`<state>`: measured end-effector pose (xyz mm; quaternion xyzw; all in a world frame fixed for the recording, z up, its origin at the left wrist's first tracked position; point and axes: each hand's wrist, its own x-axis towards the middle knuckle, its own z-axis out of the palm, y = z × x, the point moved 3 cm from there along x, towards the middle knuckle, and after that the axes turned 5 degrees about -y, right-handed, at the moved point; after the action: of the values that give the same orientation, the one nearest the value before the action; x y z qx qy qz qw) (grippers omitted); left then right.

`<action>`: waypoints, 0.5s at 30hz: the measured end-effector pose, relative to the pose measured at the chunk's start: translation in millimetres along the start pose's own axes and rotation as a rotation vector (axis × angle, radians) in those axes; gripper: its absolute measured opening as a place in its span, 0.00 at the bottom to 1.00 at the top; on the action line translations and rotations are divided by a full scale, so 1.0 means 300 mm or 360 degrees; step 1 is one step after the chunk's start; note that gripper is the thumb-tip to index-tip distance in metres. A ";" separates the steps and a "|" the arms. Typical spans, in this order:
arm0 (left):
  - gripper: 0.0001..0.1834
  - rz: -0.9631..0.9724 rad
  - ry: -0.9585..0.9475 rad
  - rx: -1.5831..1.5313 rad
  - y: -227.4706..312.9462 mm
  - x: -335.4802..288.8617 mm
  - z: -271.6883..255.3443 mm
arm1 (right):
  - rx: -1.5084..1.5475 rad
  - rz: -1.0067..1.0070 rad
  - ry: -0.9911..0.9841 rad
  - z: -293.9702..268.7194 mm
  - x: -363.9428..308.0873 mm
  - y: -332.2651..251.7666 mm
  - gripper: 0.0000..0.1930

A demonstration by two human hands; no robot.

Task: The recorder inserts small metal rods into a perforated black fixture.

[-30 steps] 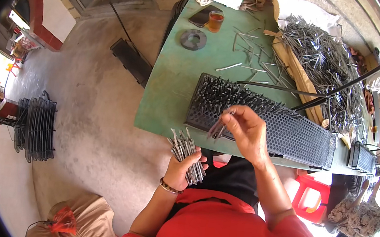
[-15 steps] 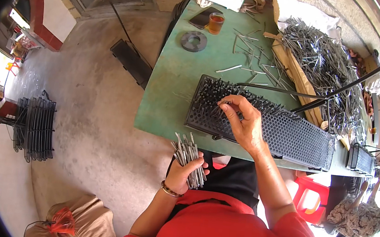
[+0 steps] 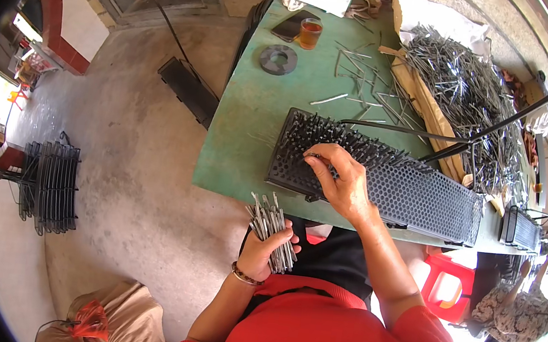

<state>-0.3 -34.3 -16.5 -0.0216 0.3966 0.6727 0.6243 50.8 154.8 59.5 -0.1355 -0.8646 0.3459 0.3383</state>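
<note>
My left hand (image 3: 261, 251) is closed round a bundle of thin silvery metal rods (image 3: 270, 219), held below the near edge of the table. Over the left part of a long black perforated tray (image 3: 429, 201), my right hand (image 3: 343, 182) makes a pinch of thumb and forefinger. A small dark end of a thin rod (image 3: 314, 155) shows at those fingertips; the rest of it is hidden. Many dark rods (image 3: 332, 132) stand upright in the holes along the tray's left and far side. Bare holes show across its right part.
The green table (image 3: 236, 146) holds a glass of amber drink (image 3: 310, 34), a phone (image 3: 294, 23), a grey ring (image 3: 278, 59) and loose rods (image 3: 329, 99). A big rod heap (image 3: 459, 91) lies in an open sack. Black bars (image 3: 516, 117) cross above. A red stool (image 3: 446, 288) stands right.
My right hand has shifted a little left and toward me over the tray, still pinching. The left hand and its bundle have hardly moved.
</note>
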 end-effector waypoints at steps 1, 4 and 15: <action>0.09 0.0001 -0.0006 -0.0001 0.000 0.001 -0.001 | 0.0001 -0.0001 -0.0001 0.001 -0.005 -0.006 0.09; 0.09 -0.0003 0.0001 0.0001 0.002 -0.001 0.002 | -0.0017 0.0065 0.0093 -0.002 -0.013 -0.016 0.10; 0.09 -0.0026 -0.0009 -0.0008 -0.003 -0.002 0.005 | -0.0394 -0.0258 0.0068 0.018 -0.007 -0.036 0.15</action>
<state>1.5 -34.0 -15.5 -0.0245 0.3930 0.6685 0.6309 48.7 143.3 63.1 -0.1133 -0.9014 0.2052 0.3641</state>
